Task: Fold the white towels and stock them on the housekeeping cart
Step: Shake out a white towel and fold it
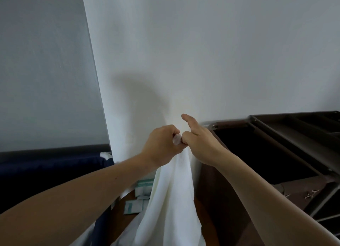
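white towel (173,199) hangs toward 6 o'clock | my left hand (161,144) and right hand (200,144) both pinch its top edge | soft, light, floppy, I judge; corners grip best | cart (287,165) at 3 o'clock

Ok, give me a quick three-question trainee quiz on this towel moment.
1. True or false: the white cloth towel lies folded on the dark brown housekeeping cart.
2. Which hand has one finger sticking straight out? A) left hand B) right hand
3. Fill in: in the picture, the small teal-and-white packets lie to the ___ of the hanging towel.

Key: 1 false, it hangs pinched by both hands; 2 B; 3 left.
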`<state>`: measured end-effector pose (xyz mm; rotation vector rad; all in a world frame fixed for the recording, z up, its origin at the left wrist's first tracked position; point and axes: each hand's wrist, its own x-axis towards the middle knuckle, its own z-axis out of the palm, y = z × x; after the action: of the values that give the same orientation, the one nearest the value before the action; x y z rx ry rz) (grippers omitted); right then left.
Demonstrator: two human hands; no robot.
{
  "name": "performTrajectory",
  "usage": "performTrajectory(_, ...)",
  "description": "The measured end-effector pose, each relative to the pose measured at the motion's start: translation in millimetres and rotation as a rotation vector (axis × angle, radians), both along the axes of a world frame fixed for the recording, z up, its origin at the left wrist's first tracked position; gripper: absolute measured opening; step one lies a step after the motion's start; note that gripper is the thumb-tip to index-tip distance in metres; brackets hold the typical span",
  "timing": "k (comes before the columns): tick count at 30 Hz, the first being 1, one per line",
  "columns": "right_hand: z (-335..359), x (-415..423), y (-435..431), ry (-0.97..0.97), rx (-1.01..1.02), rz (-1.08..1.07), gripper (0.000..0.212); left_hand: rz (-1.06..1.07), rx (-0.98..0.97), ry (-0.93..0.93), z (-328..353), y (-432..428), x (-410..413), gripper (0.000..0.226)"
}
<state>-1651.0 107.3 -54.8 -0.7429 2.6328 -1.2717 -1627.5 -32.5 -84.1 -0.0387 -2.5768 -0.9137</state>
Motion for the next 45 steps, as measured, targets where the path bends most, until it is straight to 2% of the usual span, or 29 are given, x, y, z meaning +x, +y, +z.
performTrajectory(5, 5, -3, 3, 0.14, 0.101, 0.088, 0.083, -0.026, 0.049, 0.012, 6, -7, 1, 0.012)
performTrajectory(7, 6, -7, 4, 0.127, 0.014, 0.088, 0.079, -0.017, 0.061, 0.031, 9, -10, -1, 0.012)
performTrajectory(9, 6, -11, 7, 0.09, -0.163, 0.086, 0.069, -0.007, 0.092, 0.066, 18, -18, -5, 0.011)
performTrajectory(12, 4, -25, 18, 0.113, -0.343, 0.041, 0.051, -0.039, 0.333, 0.126, 43, -38, -12, 0.02)
performTrajectory(15, -1, -43, 35, 0.229, -0.204, -0.085, 0.052, -0.126, 0.603, 0.205, 76, -55, -18, 0.034)
performTrajectory(18, -8, -56, 47, 0.254, -0.077, -0.143, 0.057, -0.249, 0.883, 0.22, 105, -64, -21, 0.039)
performTrajectory(22, -21, -65, 53, 0.234, -0.003, -0.119, 0.063, -0.409, 1.082, 0.187, 116, -65, -21, 0.04)
performTrajectory(26, -31, -66, 55, 0.169, 0.006, -0.025, 0.061, -0.456, 1.081, 0.135, 104, -64, -23, 0.038)
performTrajectory(29, -39, -63, 57, 0.05, -0.033, 0.084, 0.036, -0.43, 1.076, 0.122, 94, -69, -25, 0.036)
performTrajectory(31, -45, -55, 56, -0.018, -0.081, 0.153, 0.027, -0.389, 1.091, 0.128, 88, -74, -28, 0.035)
performTrajectory(37, -43, -16, 29, -0.169, -0.328, 0.297, 0.057, -0.32, 1.078, 0.083, 66, -74, -35, 0.034)
performTrajectory(40, -39, -2, 14, -0.221, -0.416, 0.323, 0.05, -0.323, 1.039, 0.063, 59, -69, -35, 0.033)
performTrajectory(43, -47, 5, 11, -0.359, -0.369, 0.379, 0.042, -0.267, 1.053, 0.112, 61, -74, -35, 0.033)
performTrajectory(45, -53, 8, 15, -0.475, -0.196, 0.491, 0.045, -0.204, 1.078, 0.158, 66, -82, -35, 0.033)
